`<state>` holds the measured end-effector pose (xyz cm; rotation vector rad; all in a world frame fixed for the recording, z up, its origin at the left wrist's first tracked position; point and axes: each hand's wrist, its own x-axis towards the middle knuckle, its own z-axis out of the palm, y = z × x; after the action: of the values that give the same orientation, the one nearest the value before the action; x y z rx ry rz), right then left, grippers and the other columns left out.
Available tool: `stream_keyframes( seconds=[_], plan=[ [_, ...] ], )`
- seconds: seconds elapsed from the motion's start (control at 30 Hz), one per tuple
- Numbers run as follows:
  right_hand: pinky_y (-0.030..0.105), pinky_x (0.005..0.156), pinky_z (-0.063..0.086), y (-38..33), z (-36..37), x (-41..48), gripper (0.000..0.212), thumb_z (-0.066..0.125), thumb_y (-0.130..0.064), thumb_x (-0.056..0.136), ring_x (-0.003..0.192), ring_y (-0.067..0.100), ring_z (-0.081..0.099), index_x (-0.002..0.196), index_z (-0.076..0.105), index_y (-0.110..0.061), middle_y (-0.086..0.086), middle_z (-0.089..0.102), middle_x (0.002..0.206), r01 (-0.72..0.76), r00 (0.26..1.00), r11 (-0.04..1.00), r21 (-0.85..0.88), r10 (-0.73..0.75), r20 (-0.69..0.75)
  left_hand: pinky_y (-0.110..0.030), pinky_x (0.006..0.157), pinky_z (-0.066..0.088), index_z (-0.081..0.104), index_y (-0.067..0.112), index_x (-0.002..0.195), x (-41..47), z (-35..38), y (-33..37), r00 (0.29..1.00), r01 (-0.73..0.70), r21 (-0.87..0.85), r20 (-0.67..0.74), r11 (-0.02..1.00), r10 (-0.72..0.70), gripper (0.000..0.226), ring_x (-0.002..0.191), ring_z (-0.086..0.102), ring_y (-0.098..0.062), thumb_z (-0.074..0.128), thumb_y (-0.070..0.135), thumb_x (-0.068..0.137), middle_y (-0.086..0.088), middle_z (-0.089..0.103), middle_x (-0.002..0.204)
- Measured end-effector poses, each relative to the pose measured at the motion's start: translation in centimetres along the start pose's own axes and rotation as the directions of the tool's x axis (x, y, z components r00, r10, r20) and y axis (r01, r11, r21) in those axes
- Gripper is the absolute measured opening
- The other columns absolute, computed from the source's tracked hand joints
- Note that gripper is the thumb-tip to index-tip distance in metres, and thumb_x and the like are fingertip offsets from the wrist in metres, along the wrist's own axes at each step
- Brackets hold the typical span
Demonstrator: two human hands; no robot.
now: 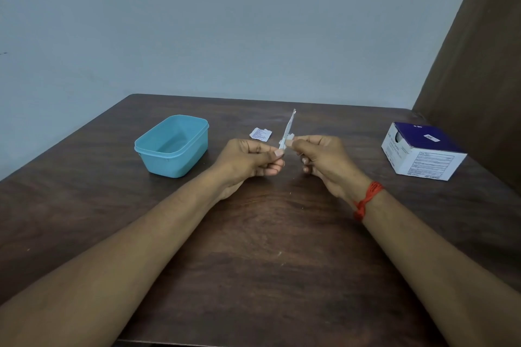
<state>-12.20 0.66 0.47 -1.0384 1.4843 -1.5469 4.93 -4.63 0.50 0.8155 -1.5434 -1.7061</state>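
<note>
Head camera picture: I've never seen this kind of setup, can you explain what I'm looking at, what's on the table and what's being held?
There is no machine here. A person wears a wide-angle camera on the head, looking forward and down, so the two bare arms reaching in from the bottom are the person's own. The left hand and the right hand, which has a red thread round its wrist, meet above the middle of a dark wooden table. Between them they pinch a thin white packet that stands nearly upright; each grip is at its lower end. On the table lie an open blue tub to the left, a small torn scrap of printed paper just beyond the hands, and a purple and white cardboard box to the right.
</note>
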Motion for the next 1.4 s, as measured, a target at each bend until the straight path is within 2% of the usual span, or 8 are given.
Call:
stream_keyframes(
  seconds=[0.1,0.3,0.5,0.7,0.9,1.13,1.33,1.4],
  plan=[
    [0.024,0.048,0.036,-0.08,-0.05,-0.03,0.006,0.076,-0.013,0.084,0.050,0.008,0.039,0.084,0.078,-0.008,-0.003,0.053,0.057,0.009,1.000,1.000,-0.019,-0.009,0.012,-0.021,0.064,0.059,0.075,-0.002,0.093,-0.01,-0.11,0.02,1.000,-0.001,-0.001,-0.001,1.000,0.001,0.011,0.067,0.072,-0.014,0.074,0.006,0.086,-0.012,0.076,0.076],
    [0.022,0.047,0.036,-0.19,-0.53,0.26,0.022,0.080,-0.019,0.083,0.049,0.007,0.040,0.098,0.077,-0.003,-0.007,0.053,0.060,0.018,0.999,0.999,0.050,-0.016,-0.038,-0.020,0.062,0.058,0.077,0.002,0.090,0.09,-0.10,-0.09,1.000,0.003,0.027,0.019,1.000,-0.003,0.009,0.067,0.072,-0.015,0.076,0.009,0.085,-0.013,0.076,0.077],
    [0.022,0.047,0.036,0.08,-0.23,0.20,0.014,0.077,-0.014,0.085,0.049,0.006,0.039,0.095,0.077,-0.004,-0.005,0.053,0.060,-0.050,0.998,0.998,0.031,0.048,0.045,-0.020,0.061,0.058,0.076,0.000,0.091,0.11,-0.21,-0.15,1.000,-0.007,0.014,0.016,1.000,0.006,0.011,0.066,0.072,-0.014,0.077,0.008,0.084,-0.013,0.076,0.077],
    [0.022,0.048,0.037,0.02,-0.59,0.52,0.022,0.080,-0.019,0.083,0.049,0.006,0.040,0.099,0.077,-0.004,-0.008,0.054,0.060,-0.008,1.000,0.999,0.046,0.009,-0.011,-0.021,0.062,0.058,0.078,0.005,0.088,0.11,-0.22,-0.12,1.000,0.004,0.050,0.023,0.999,-0.005,0.006,0.068,0.073,-0.015,0.078,0.009,0.084,-0.014,0.076,0.079],
    [0.022,0.048,0.036,0.05,-0.65,0.37,0.013,0.077,-0.014,0.085,0.051,0.007,0.040,0.095,0.077,-0.005,-0.006,0.054,0.057,-0.068,0.993,0.998,0.010,0.067,0.097,-0.021,0.061,0.058,0.077,0.003,0.088,0.09,-0.16,-0.17,1.000,-0.006,0.022,0.010,1.000,0.005,0.007,0.065,0.072,-0.014,0.077,0.008,0.084,-0.013,0.076,0.076],
    [0.023,0.046,0.038,-0.14,-0.88,0.70,0.022,0.081,-0.020,0.082,0.048,0.006,0.041,0.099,0.078,-0.006,-0.007,0.057,0.060,-0.008,1.000,0.998,0.068,0.010,-0.024,-0.021,0.062,0.058,0.079,0.006,0.087,0.11,-0.14,-0.09,1.000,0.009,0.061,0.023,0.998,-0.010,0.006,0.069,0.073,-0.016,0.078,0.010,0.083,-0.015,0.076,0.080],
    [0.021,0.045,0.037,0.25,-0.58,0.47,0.005,0.078,-0.016,0.084,0.048,0.006,0.041,0.083,0.077,-0.011,-0.008,0.058,0.057,-0.046,0.996,0.999,-0.001,0.045,0.072,-0.021,0.061,0.058,0.077,0.003,0.087,0.01,-0.09,-0.10,1.000,0.000,0.021,0.002,1.000,0.000,0.005,0.065,0.072,-0.015,0.077,0.008,0.084,-0.014,0.076,0.076],
    [0.021,0.045,0.037,0.17,-0.72,0.62,0.006,0.079,-0.016,0.083,0.047,0.006,0.041,0.082,0.076,-0.011,-0.008,0.058,0.057,-0.031,0.999,0.999,-0.007,0.031,0.040,-0.021,0.062,0.058,0.076,0.001,0.089,-0.02,-0.01,-0.15,0.999,-0.012,-0.018,-0.032,1.000,0.012,0.007,0.065,0.072,-0.015,0.076,0.007,0.085,-0.013,0.075,0.076]
  ],
)
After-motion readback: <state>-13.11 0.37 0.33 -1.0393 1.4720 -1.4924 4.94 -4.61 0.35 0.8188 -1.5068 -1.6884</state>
